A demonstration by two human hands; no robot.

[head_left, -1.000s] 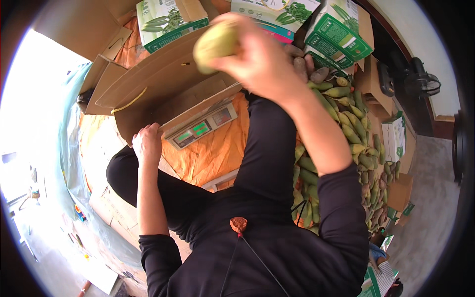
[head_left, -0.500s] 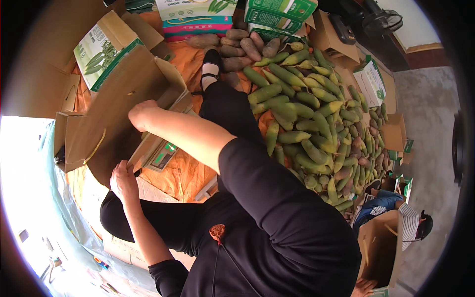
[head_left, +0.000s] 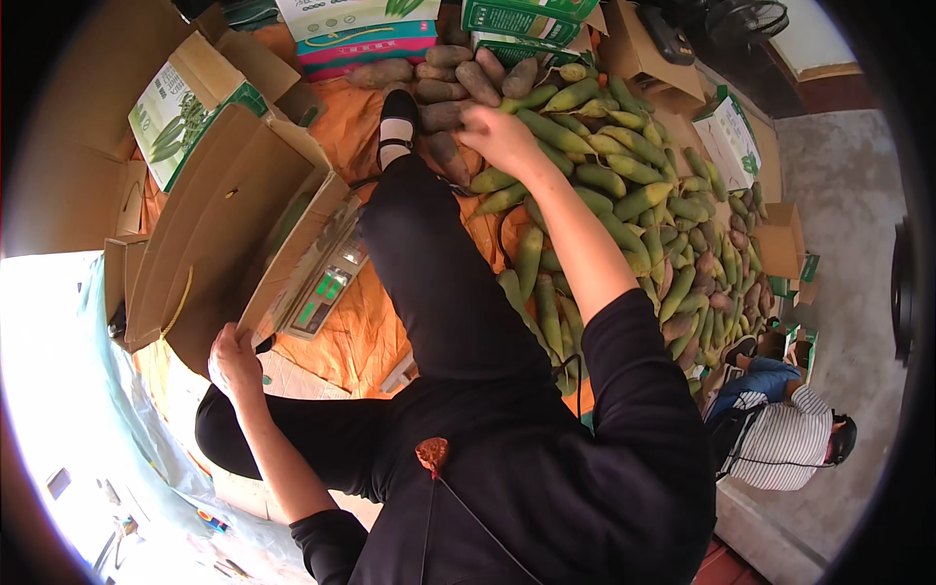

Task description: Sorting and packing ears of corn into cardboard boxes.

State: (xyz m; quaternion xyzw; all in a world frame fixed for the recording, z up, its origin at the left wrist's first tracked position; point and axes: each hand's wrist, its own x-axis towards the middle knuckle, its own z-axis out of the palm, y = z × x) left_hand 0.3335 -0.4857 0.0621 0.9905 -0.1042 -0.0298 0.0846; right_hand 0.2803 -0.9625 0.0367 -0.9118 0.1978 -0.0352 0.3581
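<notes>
My left hand (head_left: 235,365) is closed on the near rim of an open cardboard box (head_left: 216,210). Inside the box, part of something green shows by the inner wall; the rest is hidden. Under and beside the box is a scale (head_left: 327,292) with a lit green display. My right hand (head_left: 505,143) reaches over the near corner of a big pile of green radishes (head_left: 634,166), fingers stretched toward several reddish-brown roots (head_left: 442,116). What lies right under the palm is hidden, and I see nothing lifted in it.
An orange sheet (head_left: 366,336) covers the floor under the scale. Printed cartons (head_left: 370,29) stand at the back, another carton (head_left: 185,107) at the left. A fan (head_left: 746,18) is at the far right. A person in a striped shirt (head_left: 785,444) bends at the right.
My right hand has left the box and swung right to the radish pile. My left hand stays on the box rim. At the right, the other person's open box has gone from sight.
</notes>
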